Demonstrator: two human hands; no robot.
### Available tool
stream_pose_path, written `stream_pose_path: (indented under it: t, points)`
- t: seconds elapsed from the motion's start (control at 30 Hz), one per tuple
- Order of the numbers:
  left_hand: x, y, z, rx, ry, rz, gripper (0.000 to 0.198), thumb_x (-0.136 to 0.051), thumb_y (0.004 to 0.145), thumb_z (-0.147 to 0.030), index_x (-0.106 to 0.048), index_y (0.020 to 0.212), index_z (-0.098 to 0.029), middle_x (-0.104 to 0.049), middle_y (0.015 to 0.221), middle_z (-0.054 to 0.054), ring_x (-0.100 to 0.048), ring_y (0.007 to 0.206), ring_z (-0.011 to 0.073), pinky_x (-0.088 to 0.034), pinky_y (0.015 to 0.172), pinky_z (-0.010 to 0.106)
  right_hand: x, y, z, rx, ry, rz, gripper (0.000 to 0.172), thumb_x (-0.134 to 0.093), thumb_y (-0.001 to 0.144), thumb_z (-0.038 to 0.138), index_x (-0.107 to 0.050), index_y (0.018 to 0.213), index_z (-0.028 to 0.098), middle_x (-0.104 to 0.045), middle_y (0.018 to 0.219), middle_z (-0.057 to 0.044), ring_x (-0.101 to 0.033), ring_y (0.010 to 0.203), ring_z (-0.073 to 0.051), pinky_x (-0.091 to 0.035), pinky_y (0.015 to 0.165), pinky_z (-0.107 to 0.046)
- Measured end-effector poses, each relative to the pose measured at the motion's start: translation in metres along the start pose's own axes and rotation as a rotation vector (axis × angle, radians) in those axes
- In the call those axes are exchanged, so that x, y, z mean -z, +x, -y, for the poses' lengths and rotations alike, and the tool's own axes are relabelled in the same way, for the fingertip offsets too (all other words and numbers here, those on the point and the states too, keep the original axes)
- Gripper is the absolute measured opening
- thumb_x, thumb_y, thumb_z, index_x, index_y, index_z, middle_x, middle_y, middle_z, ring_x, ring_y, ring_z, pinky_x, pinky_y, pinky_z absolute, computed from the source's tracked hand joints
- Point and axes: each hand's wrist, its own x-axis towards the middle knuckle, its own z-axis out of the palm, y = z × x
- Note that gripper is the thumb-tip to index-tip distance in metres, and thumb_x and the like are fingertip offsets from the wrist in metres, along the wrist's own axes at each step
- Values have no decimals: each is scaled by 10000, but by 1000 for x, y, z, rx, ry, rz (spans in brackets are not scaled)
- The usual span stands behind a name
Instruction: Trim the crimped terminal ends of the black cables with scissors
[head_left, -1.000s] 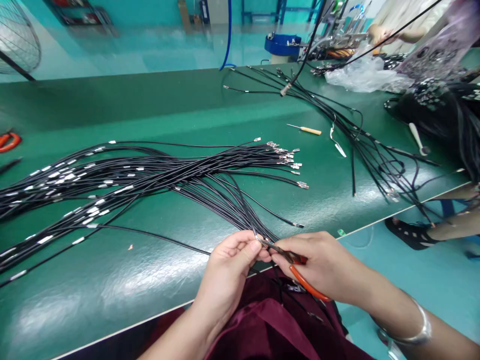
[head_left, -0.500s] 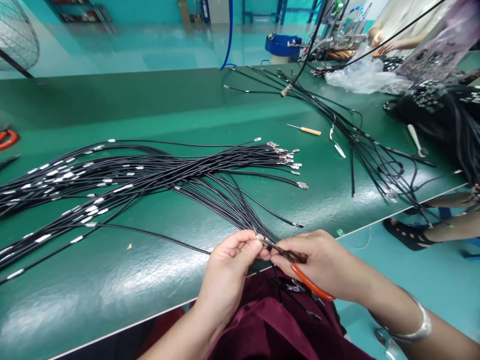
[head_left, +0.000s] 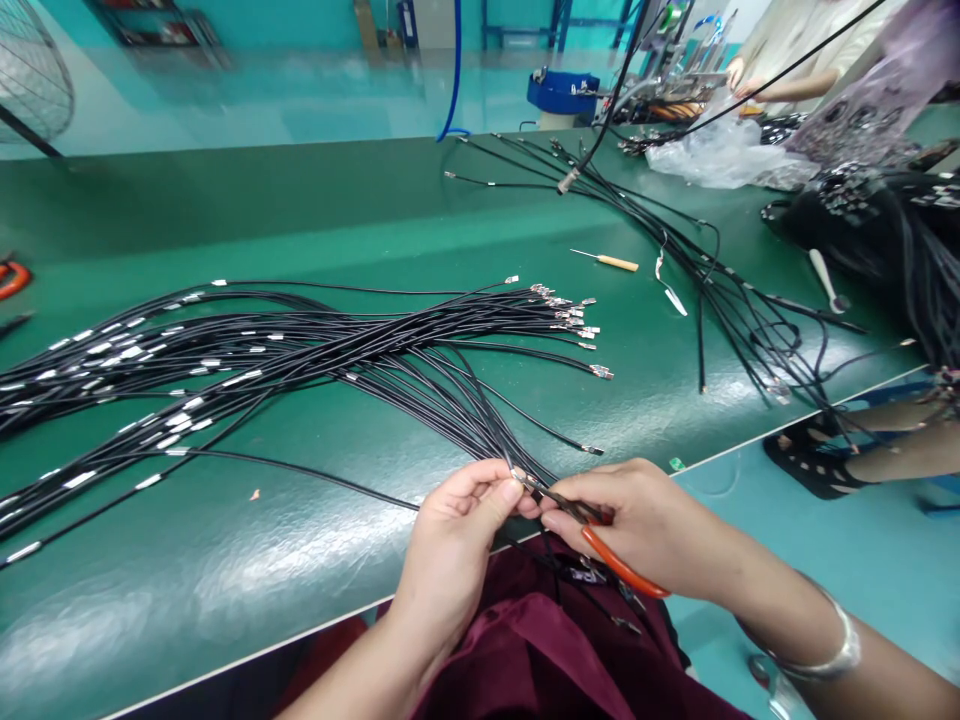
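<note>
Teal-walled workshop with a shiny floor, and across most of the view there's a long green table (head_left: 337, 230), with a wire fan cage (head_left: 34, 80) at the far left and a blue bin (head_left: 562, 92) past the back edge. Main action is right at the near edge: left hand (head_left: 465, 530) has thumb and finger pinched on the end of a black cable (head_left: 489, 425), around where the metal bit is, and the right hand (head_left: 645, 530) is wrapped round some pliers (head_left: 622, 568) with red-orange handles. The plier tips meet the cable end right by the left fingertips, but it's too small to tell if they're actually biting on it. There's a silvery bracelet (head_left: 844, 655) on the right wrist and maroon cloth (head_left: 525, 650) below both hands. A big bundle of cables (head_left: 420, 330) with white labels and metal ends sprawls over the left and middle of the table, and a looser bunch (head_left: 660, 230) lies off to the right. Between them sit a yellow-handled awl (head_left: 617, 263) and a white strip (head_left: 675, 300), while back right a co-worker's hands (head_left: 739, 82) are up near a clear plastic bag (head_left: 712, 155)
</note>
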Motion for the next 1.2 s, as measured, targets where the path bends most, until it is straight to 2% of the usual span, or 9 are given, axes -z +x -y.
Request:
stream_pose_path:
  t: [0.1,0.4,0.73,0.9,1.1,1.2]
  points:
    - [0,-1,0,-3,8,4,54,-691,772,-202,-695,811,-166,-683,709,10,-625,698,121,-486,740,242,0,1,1,18,-11,-25,248,-527,890,272,-569,660,189,-372,556,69,-276,511,-77,-259,488,-217]
    - [3,-1,2,-34,44,10,49,-680,787,-198,-696,829,-180,-678,724,-4,-620,695,106,-483,732,224,1,0,0,-14,56,10,304,-529,883,257,-455,597,184,-281,556,73,-246,516,-77,-235,469,-210]
    - [3,-2,4,-41,82,-4,66,-676,792,-200,-694,850,-174,-681,734,4,-621,705,112,-481,744,232,0,0,0,-7,-38,2,310,-486,903,282,-541,611,195,-345,535,56,-260,506,-97,-255,481,-240]
    - [1,-2,2,-37,86,-30,66,-690,778,-204,-693,833,-168,-685,727,4,-621,693,107,-485,729,220,-4,-1,-2,-34,-47,3,326,-481,908,333,-534,619,192,-384,533,51,-290,490,-91,-257,480,-240]
    - [0,-2,3,-33,80,-44,71,-696,772,-208,-696,830,-168,-687,720,5,-626,700,109,-485,729,217,-5,-1,-2,-67,2,20,355,-506,899,363,-501,593,184,-368,535,57,-298,496,-83,-254,485,-237]
    - [-2,-4,1,-16,54,-49,70,-706,760,-205,-695,817,-166,-688,718,7,-631,694,112,-482,728,221,1,-3,-2,-159,105,16,329,-533,877,369,-535,606,183,-346,518,63,-279,488,-81,-238,452,-226]
